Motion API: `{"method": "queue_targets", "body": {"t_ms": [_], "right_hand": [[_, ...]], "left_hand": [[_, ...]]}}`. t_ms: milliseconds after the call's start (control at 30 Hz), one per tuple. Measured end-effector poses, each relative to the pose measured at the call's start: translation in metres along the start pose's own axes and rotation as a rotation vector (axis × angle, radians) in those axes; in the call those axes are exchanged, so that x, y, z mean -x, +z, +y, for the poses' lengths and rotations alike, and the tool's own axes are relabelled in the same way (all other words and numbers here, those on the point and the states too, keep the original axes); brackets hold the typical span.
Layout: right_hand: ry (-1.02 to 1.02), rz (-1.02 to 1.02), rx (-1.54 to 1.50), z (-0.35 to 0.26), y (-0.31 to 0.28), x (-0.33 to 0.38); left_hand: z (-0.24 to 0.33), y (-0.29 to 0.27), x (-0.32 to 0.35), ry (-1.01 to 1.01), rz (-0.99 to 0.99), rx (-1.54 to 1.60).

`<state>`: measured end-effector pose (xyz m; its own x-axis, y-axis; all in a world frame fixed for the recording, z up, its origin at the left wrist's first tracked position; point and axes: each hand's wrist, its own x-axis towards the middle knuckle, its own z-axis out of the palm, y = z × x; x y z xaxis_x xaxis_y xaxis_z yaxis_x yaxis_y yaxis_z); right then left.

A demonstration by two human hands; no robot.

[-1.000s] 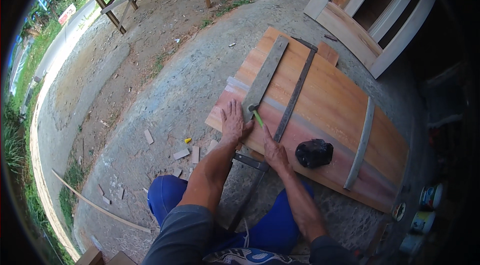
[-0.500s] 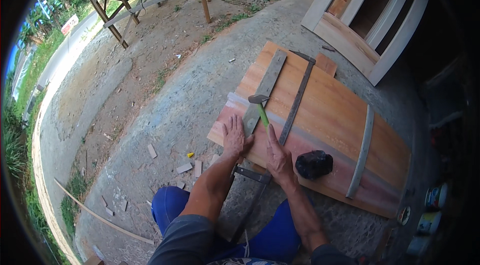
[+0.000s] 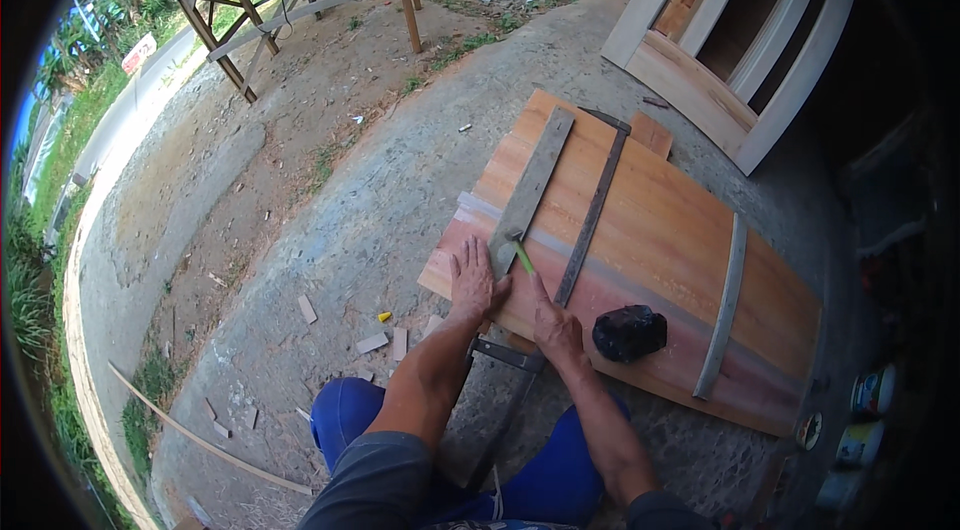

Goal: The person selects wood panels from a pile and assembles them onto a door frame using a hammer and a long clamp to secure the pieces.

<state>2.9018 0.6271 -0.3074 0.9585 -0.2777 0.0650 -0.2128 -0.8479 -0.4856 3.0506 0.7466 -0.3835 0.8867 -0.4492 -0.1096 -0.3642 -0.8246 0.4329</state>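
Note:
My right hand (image 3: 558,332) is closed around the green handle of a hammer (image 3: 525,258), whose dark head is down at a grey wooden batten (image 3: 540,165). Spread flat, my left hand (image 3: 474,275) presses on the near end of that batten and the panel beside it. Underneath lies a wide wooden panel (image 3: 660,220) of reddish and tan boards. A metal bar clamp (image 3: 597,215) runs across the panel, to the right of the hammer. On the panel, right of my right hand, sits a black, lumpy bundle (image 3: 629,332).
A second batten (image 3: 722,305) crosses the panel's right part. Wood offcuts (image 3: 372,342) and a yellow piece (image 3: 384,316) lie on the concrete at left. A wooden door frame (image 3: 690,80) stands far right, cans (image 3: 872,390) near right, a workbench (image 3: 300,5) far left.
The hammer head has come down from above the panel onto the batten, my right hand lowering with it. My left hand stays flat in nearly the same place.

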Motion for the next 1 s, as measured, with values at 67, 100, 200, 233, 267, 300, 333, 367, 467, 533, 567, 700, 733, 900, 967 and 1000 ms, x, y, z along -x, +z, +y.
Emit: {"method": "queue_targets", "body": {"t_ms": [67, 100, 200, 233, 267, 300, 333, 367, 467, 533, 567, 700, 733, 900, 967, 1000], "right_hand": [[0.087, -0.149, 0.014, -0.002, -0.001, -0.016], [0.058, -0.17, 0.038, 0.0, -0.008, -0.018], [-0.062, 0.039, -0.144, -0.027, -0.008, -0.007], [-0.108, 0.173, -0.233, -0.03, -0.007, -0.004], [-0.023, 0.068, -0.16, -0.018, -0.001, 0.001], [0.065, -0.037, -0.088, -0.001, 0.011, 0.006], [0.123, -0.147, -0.03, -0.01, 0.008, -0.004], [0.091, -0.146, -0.027, -0.017, 0.003, -0.012], [0.018, -0.059, -0.051, -0.029, -0.005, -0.014], [-0.058, 0.14, -0.106, -0.024, 0.01, -0.002], [0.03, 0.006, -0.052, -0.019, 0.013, -0.001], [0.209, -0.254, 0.014, -0.026, 0.006, -0.014], [0.235, -0.251, -0.01, -0.035, 0.006, -0.013], [0.507, -0.067, -0.296, -0.025, 0.022, 0.014], [0.517, 0.01, -0.319, -0.026, 0.031, 0.017], [0.52, 0.048, -0.329, -0.025, 0.035, 0.015]], "left_hand": [[-0.004, -0.007, -0.008, -0.024, 0.007, 0.015], [-0.005, -0.011, -0.015, -0.01, 0.039, 0.024], [-0.022, -0.002, 0.001, -0.019, 0.04, 0.018], [-0.021, 0.002, 0.005, -0.019, 0.029, 0.008], [-0.014, 0.003, 0.003, 0.001, 0.024, -0.003], [-0.008, 0.006, 0.005, 0.004, -0.002, 0.008], [-0.012, 0.004, 0.006, -0.015, -0.006, 0.009], [-0.015, 0.002, 0.004, -0.034, -0.011, 0.01], [-0.016, -0.002, -0.002, -0.038, 0.001, 0.046], [-0.014, -0.002, 0.003, -0.024, -0.002, 0.022], [-0.014, -0.002, 0.0, -0.015, 0.001, 0.02], [-0.02, -0.005, -0.002, 0.02, 0.016, 0.036], [-0.021, -0.006, 0.005, -0.018, -0.032, 0.032], [0.002, -0.016, -0.05, 0.069, -0.043, 0.036], [0.008, -0.016, -0.072, 0.124, -0.029, 0.018], [0.008, -0.019, -0.081, 0.122, -0.025, 0.002]]}}
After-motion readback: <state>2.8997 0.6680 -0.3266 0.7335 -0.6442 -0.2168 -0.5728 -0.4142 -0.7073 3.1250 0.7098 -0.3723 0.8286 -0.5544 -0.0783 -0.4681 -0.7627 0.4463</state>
